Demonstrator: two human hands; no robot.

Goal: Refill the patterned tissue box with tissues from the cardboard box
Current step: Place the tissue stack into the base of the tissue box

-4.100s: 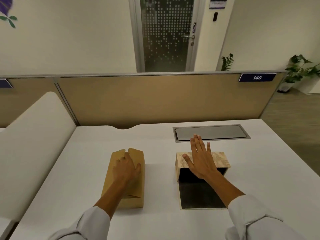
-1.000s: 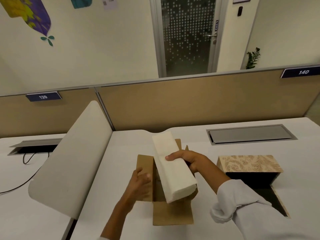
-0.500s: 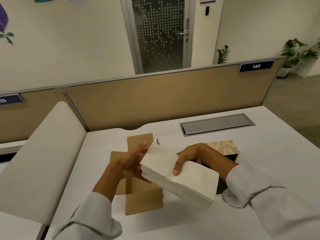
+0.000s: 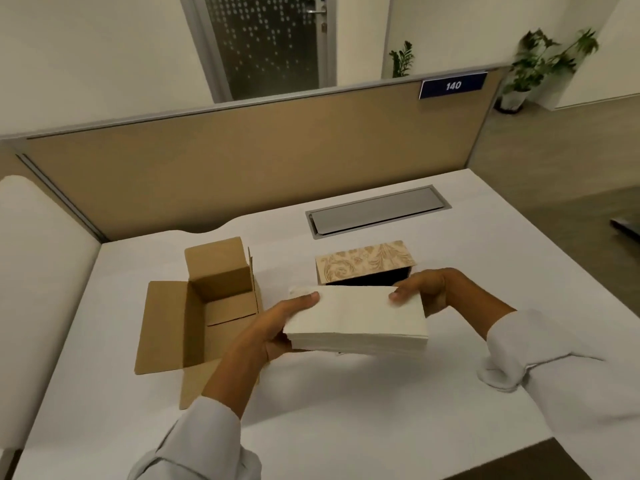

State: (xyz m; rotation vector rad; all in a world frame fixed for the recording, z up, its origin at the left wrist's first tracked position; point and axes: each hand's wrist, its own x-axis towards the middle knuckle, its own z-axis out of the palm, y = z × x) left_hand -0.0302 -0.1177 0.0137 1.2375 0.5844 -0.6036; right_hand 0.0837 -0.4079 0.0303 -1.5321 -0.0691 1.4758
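A thick white stack of tissues (image 4: 356, 317) is held level above the desk, just in front of the patterned tissue box (image 4: 367, 263). My left hand (image 4: 277, 323) grips the stack's left end and my right hand (image 4: 422, 289) grips its right end. The patterned box lies open with a dark interior, mostly hidden behind the stack. To the left stands the brown cardboard box (image 4: 211, 306), flaps open, showing nothing inside.
The white desk (image 4: 363, 403) ends at a tan partition (image 4: 242, 168) behind. A grey cable hatch (image 4: 377, 211) is set into the desk behind the patterned box. A padded white divider (image 4: 38, 271) borders the left side. The desk's right edge drops to the floor.
The tissue stack came out of the cardboard box, then swung from tilted to level in front of the patterned box. My left hand left the cardboard box and took the stack's left end.
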